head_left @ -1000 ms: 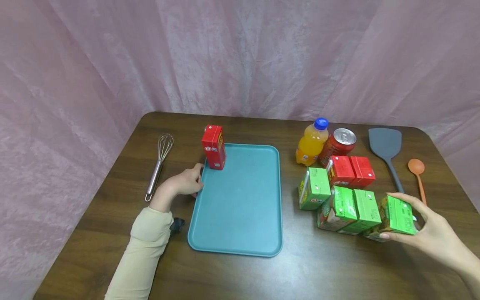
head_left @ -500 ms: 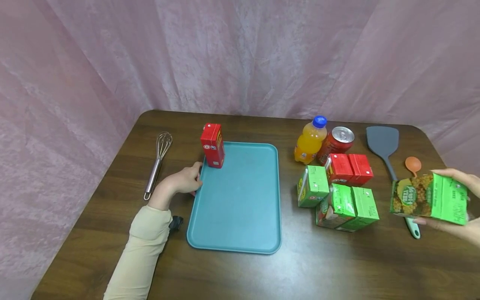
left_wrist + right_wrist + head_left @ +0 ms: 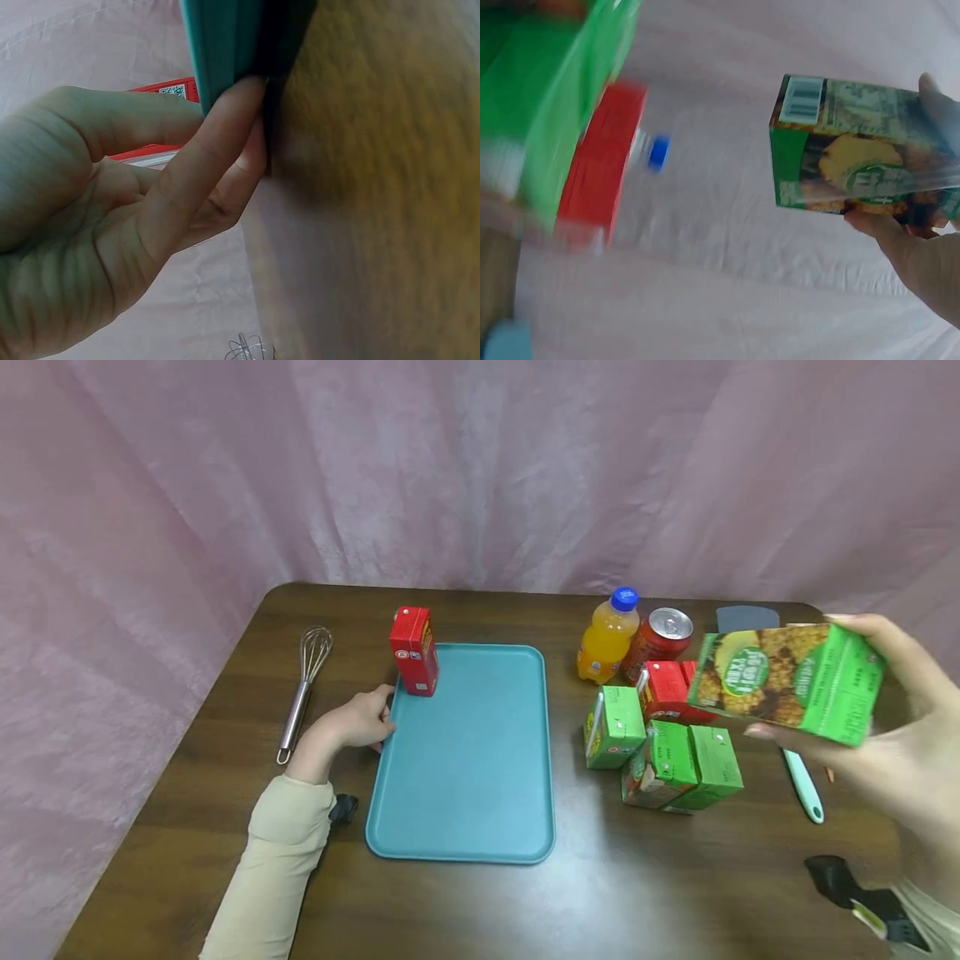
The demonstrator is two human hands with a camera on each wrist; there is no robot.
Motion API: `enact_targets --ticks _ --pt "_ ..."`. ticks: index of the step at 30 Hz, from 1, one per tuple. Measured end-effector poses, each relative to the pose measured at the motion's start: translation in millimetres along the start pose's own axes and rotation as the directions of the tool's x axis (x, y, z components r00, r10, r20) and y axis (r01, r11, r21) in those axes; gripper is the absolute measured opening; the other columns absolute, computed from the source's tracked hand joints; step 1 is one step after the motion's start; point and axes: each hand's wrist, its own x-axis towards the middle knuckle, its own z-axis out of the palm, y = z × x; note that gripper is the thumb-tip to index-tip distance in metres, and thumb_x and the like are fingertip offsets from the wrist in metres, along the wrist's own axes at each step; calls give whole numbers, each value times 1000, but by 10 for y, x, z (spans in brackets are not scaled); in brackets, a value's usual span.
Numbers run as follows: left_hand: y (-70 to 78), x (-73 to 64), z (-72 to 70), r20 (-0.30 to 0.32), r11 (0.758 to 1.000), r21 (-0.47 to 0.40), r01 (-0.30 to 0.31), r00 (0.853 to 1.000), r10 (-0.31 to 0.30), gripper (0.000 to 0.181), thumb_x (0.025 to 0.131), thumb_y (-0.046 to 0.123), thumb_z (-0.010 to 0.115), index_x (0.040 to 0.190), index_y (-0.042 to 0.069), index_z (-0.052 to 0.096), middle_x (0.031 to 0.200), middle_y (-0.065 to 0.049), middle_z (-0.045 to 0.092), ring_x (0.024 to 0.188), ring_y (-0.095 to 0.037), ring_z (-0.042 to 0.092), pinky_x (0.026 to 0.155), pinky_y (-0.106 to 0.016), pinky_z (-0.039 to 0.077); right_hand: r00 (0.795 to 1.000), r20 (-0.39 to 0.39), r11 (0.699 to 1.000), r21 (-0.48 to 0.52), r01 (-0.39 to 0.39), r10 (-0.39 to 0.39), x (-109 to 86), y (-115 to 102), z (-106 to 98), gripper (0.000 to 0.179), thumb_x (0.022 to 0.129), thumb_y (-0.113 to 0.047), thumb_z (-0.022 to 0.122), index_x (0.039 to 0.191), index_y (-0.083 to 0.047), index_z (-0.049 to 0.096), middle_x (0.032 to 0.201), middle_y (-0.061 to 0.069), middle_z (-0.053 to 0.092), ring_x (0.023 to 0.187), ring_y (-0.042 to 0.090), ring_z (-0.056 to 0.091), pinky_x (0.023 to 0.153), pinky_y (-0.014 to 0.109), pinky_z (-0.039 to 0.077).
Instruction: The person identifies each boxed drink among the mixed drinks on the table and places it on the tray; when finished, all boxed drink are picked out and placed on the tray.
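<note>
At the left side of the wooden table (image 3: 465, 906), a wire whisk (image 3: 303, 697) lies with its loops toward the far edge. Right of it, the left hand (image 3: 356, 720) pinches the near-left stretch of the rim of a blue tray (image 3: 465, 760); the left wrist view shows thumb and fingers on opposite sides of this rim. A red carton (image 3: 415, 652) stands upright on the tray, at its far left corner.

To the right of the tray, an orange drink bottle (image 3: 606, 642) with a blue cap stands beside a red can (image 3: 660, 639). Nearer the wearer is a green carton with a straw (image 3: 617, 727), then a pair of green cartons (image 3: 682, 764), side by side. Behind these, two red cartons (image 3: 663, 685) are partly hidden by the printed carton (image 3: 783, 681).

The right hand (image 3: 907, 760) grips the printed carton between thumb and fingers, raised above the table on its side, green end toward the palm. A spatula (image 3: 746, 617) lies beyond, largely covered.
</note>
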Motion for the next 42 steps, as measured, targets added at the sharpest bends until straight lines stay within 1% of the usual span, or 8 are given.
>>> enact_targets --ticks 2,5,8,12,17,25,35,42 --pt "-19 -13 -9 3 1000 -3 -2 1000 2 65 89 2 52 141 -11 17 76 -12 49 59 -18 59 60 -31 54 998 -27 987 153 -50 55 29 -68 195 91 38 16 86 122 13 51 106 7 65 90 14 58 77 15 46" --pt "-23 -28 -16 0 1000 -14 -12 1000 12 65 89 1 51 141 -12 16 75 -12 48 59 -18 59 59 -32 54 995 -19 981 171 -88 93 89 -145 463 91 37 27 79 123 10 53 108 6 63 94 15 57 82 17 46" --pt "-17 -35 -17 -3 1000 -20 -20 1000 20 65 89 1 51 141 -13 15 74 -12 48 59 -19 58 59 -32 54 992 20 972 195 -130 128 153 -181 720 90 41 28 77 125 5 54 110 5 61 97 15 57 84 18 47" --pt "-14 -47 -8 1 1000 -27 -14 1000 14 65 89 2 51 141 -12 15 75 -12 49 60 -18 58 59 -32 54 971 101 898 371 -238 215 230 -157 1080 85 52 21 78 129 -5 53 117 12 55 103 20 56 83 21 51" --pt "-14 -70 9 8 1000 -16 -2 1000 3 66 89 2 51 142 -11 14 76 -12 50 59 -18 59 59 -31 54 937 156 897 275 -345 312 283 -6 1530 83 59 4 84 132 -19 51 117 7 55 103 18 56 83 24 51" --pt "20 -79 31 6 1000 -12 -8 1000 8 64 89 1 51 142 -12 16 76 -12 50 59 -18 59 59 -31 53 898 263 894 191 -405 351 347 346 2109 77 66 -11 83 134 -25 48 123 4 50 104 18 54 85 34 51" --pt "30 -62 26 12 1000 -6 -11 1000 11 65 88 0 50 141 -13 15 77 -13 51 59 -18 60 59 -31 53 869 330 924 -30 -380 368 382 606 2559 77 67 -20 84 134 -26 48 121 7 52 102 23 51 82 40 52" --pt "34 -76 41 4 1000 8 2 1000 -2 65 89 2 52 142 -12 16 76 -12 51 60 -18 61 59 -30 53 816 403 902 -55 -429 413 412 729 2763 77 71 -19 81 138 -28 45 129 6 50 106 22 50 79 36 52"
